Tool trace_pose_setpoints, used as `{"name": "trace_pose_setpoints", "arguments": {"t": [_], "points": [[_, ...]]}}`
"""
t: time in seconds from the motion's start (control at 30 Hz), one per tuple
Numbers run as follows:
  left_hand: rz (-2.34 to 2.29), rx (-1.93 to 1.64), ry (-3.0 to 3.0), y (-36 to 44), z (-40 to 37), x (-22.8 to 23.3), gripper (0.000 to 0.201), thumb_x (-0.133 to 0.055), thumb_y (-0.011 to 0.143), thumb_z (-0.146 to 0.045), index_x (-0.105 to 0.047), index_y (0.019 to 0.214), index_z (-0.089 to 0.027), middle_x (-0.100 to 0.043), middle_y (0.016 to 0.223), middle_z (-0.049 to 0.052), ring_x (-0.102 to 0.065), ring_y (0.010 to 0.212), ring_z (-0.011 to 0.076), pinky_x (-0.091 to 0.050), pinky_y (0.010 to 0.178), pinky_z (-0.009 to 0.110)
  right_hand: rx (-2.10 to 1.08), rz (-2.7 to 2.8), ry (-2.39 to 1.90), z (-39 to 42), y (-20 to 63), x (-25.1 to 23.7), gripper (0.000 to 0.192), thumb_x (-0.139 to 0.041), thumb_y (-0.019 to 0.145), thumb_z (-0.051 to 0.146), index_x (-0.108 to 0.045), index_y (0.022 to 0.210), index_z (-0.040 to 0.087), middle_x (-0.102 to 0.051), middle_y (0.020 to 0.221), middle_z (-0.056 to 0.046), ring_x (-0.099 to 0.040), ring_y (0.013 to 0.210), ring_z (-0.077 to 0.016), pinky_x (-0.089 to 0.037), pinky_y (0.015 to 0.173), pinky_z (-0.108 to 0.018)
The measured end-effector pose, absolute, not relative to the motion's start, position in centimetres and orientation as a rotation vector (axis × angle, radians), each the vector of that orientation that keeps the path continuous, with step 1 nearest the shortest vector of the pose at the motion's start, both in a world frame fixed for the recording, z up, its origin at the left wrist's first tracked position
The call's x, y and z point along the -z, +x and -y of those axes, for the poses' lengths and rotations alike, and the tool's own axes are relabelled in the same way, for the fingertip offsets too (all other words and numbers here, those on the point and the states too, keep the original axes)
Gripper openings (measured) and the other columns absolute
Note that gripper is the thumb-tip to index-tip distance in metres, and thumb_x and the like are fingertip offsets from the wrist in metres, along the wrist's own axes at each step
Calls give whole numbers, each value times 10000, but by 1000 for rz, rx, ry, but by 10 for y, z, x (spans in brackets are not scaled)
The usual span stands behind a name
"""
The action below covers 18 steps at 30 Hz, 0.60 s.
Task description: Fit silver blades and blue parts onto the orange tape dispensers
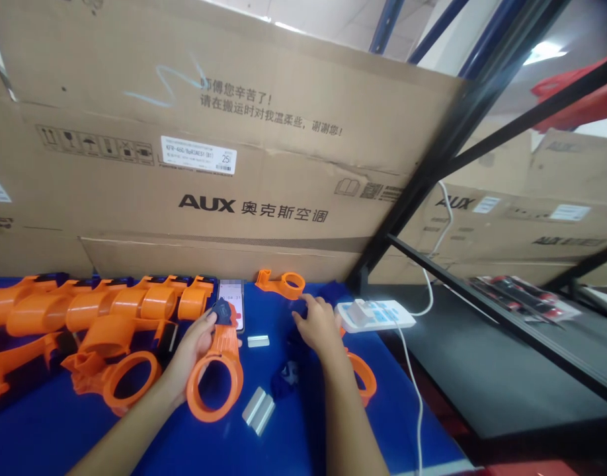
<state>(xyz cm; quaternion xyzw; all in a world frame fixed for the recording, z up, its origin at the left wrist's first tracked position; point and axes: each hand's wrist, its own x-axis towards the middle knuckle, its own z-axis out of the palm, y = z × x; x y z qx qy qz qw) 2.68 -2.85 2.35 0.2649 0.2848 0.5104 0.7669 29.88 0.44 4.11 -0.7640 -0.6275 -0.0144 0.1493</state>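
My left hand (195, 345) grips an orange plastic ring part (215, 377) by its stem and holds a small dark blue piece (223, 311) against its top end. My right hand (319, 324) reaches forward over the blue table (60, 430), fingers resting among dark blue pieces (283, 383), and holds nothing that I can see. Another orange ring part (363, 378) lies just right of my right forearm. Small silver metal blocks (258, 410) lie between my arms, one more silver block (258, 341) nearer the phone.
A row of assembled orange parts (95, 307) fills the table's left. A phone (233, 303) lies flat beyond my left hand, an orange ring part (282, 283) behind it. A white power strip (375, 315) with a cable sits right. Large cardboard boxes (224, 152) wall the back; a black metal rack (482, 311) stands right.
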Motion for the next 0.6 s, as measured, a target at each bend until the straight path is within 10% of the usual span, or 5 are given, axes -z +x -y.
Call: {"name": "trace_pose_setpoints", "arguments": {"t": [0.37, 0.6], "points": [[-582, -1147, 551, 30, 33, -29, 357, -812, 812, -411, -669, 1023, -160, -759, 864, 85, -757, 770, 264, -583, 640, 315, -79, 1938, -1900, -9, 288, -31, 393, -653, 905, 239, -647, 1298, 257, -647, 1237, -116, -584, 1146, -322, -443, 961, -450], [-589, -1106, 545, 29, 30, -26, 367, -793, 833, -438, -673, 1050, -167, -760, 886, 88, -758, 797, 268, -590, 688, 334, 19, 1734, -1802, -16, 287, -23, 645, -536, 799, 36, -558, 1420, 211, -385, 1499, -172, -486, 1305, -353, -441, 1103, -501]]}}
